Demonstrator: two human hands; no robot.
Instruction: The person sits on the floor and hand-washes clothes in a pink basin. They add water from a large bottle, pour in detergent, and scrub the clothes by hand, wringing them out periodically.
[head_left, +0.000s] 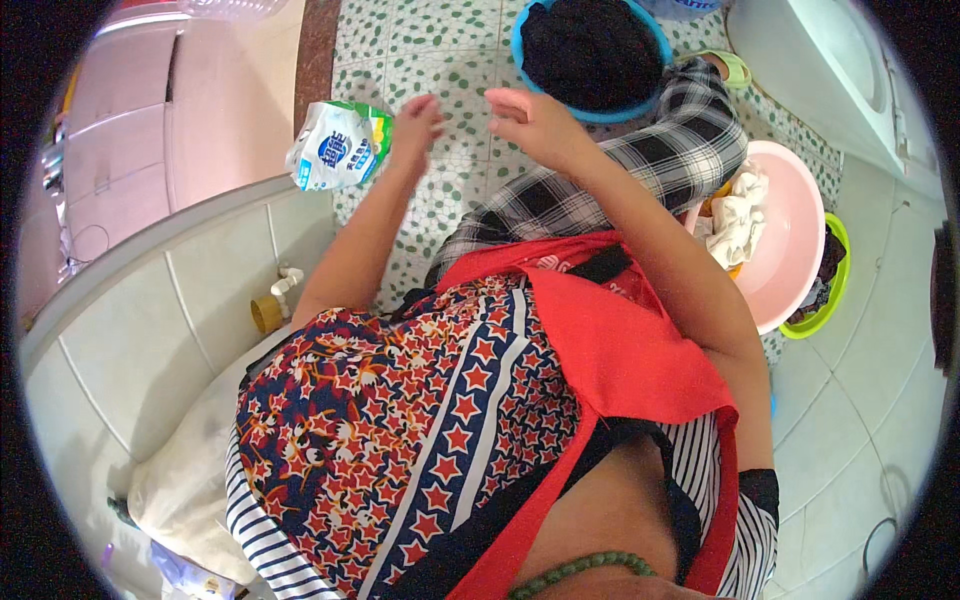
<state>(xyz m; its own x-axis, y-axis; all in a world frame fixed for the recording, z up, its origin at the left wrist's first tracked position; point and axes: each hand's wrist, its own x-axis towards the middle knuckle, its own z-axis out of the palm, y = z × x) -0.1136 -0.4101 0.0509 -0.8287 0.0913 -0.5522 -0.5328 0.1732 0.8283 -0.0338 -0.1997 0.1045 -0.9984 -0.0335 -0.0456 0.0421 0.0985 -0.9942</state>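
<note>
My left hand (416, 132) is raised over the tiled floor with its fingers loosely bent and apart, holding nothing. Just left of it lies a white, blue and green plastic detergent bag (338, 150); its edge comes close to my wrist, and I cannot tell if they touch. My right hand (532, 122) is empty too, its fingers stretched toward the left hand and a gap between the two. Beyond the right hand sits a blue basin (600, 116) full of dark wet-looking laundry (590, 55).
At the right, a pink basin (790, 250) holds white cloth (740, 222), beside a lime-green basin (806, 325) of dark clothes. My bent leg in checked trousers (690, 125) lies between. A low tiled wall (215, 280) with a pipe runs along the left. A white appliance or fixture (820, 70) stands far right.
</note>
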